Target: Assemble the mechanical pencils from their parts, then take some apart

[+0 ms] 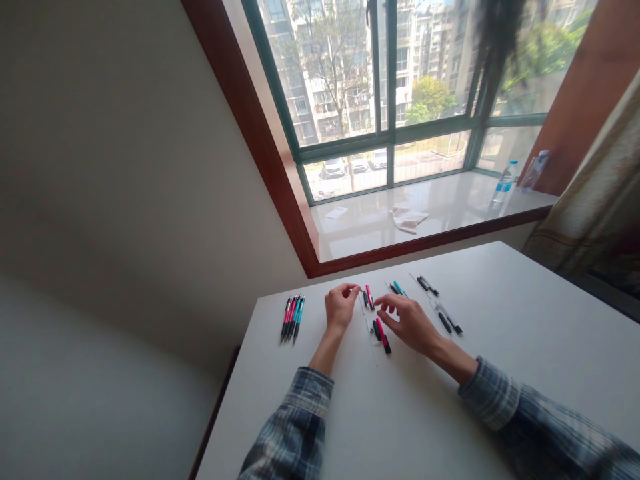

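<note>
- 2 hands (341, 307)
- 4 pens (293, 318) lying together
- 5 clear plastic sleeves (371, 340), each with pens inside
- 1 water bottle (505, 181)
- 1 crumpled white cloth (409, 219)
- 3 parked cars (359, 164)

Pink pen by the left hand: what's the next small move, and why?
Probably pinch the pink pen with your left hand: its fingertips sit just beside that pen, while your right hand is spread open, reaching toward the same spot.
</note>
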A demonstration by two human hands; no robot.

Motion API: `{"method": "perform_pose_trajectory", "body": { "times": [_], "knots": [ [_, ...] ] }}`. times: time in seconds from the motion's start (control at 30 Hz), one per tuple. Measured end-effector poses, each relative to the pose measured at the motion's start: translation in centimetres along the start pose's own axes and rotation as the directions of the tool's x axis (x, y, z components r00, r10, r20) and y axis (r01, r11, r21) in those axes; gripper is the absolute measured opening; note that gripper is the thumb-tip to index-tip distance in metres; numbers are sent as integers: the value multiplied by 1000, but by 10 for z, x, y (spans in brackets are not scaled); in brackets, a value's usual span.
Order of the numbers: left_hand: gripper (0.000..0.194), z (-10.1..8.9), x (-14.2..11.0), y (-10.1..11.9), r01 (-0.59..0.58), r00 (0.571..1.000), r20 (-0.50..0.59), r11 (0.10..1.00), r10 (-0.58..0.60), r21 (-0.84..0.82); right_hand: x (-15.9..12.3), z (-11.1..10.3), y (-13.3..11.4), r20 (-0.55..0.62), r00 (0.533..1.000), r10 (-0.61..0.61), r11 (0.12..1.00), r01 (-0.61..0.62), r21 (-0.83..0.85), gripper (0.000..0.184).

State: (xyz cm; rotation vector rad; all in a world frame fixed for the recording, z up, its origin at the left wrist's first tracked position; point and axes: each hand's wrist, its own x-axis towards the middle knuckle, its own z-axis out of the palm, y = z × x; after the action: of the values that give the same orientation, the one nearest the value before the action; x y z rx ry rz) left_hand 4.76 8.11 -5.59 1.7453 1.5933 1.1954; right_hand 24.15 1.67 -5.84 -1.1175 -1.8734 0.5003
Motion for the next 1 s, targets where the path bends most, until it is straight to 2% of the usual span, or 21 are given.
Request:
{"method": "perform_pose_trajectory", "body": {
  "times": [0.07,0.13,0.3,0.47,0.63,0.73,0.8,0.87,0.9,0.93,1.0],
  "knots": [
    [29,-4,-3,11,40,998,53,988,-32,-150,1,-2,0,-64,998,12,999,-10,32,15],
    [33,-5,-8,23,99,983,178,955,-50,-279,2,-4,1,-127,991,31,997,-22,69,15],
    [35,0,-22,46,197,918,394,905,-37,-376,4,-7,5,-173,983,67,985,-38,166,13],
    [38,4,-27,47,220,906,423,888,-32,-405,3,-6,8,-149,983,108,956,-61,288,17],
    [38,7,-29,43,209,908,417,901,-35,-380,3,-7,10,-115,986,119,949,-78,306,17],
    [39,7,-25,38,145,911,412,933,3,-328,2,-7,13,-98,988,119,951,-86,296,13],
    [36,4,-20,30,57,931,364,972,30,-226,2,-6,15,-98,989,114,959,-84,270,10],
    [27,0,-14,20,-69,970,236,998,66,7,2,-5,17,-110,989,98,970,-70,233,11],
    [24,-2,-12,14,-137,976,191,980,109,146,2,-4,17,-116,990,86,975,-60,213,12],
    [24,-4,-10,8,-193,972,179,948,150,252,2,-4,17,-120,990,73,980,-49,195,14],
    [28,-6,-7,-3,-247,960,217,906,179,345,2,-4,15,-122,991,51,986,-30,167,15]
  ]
}}
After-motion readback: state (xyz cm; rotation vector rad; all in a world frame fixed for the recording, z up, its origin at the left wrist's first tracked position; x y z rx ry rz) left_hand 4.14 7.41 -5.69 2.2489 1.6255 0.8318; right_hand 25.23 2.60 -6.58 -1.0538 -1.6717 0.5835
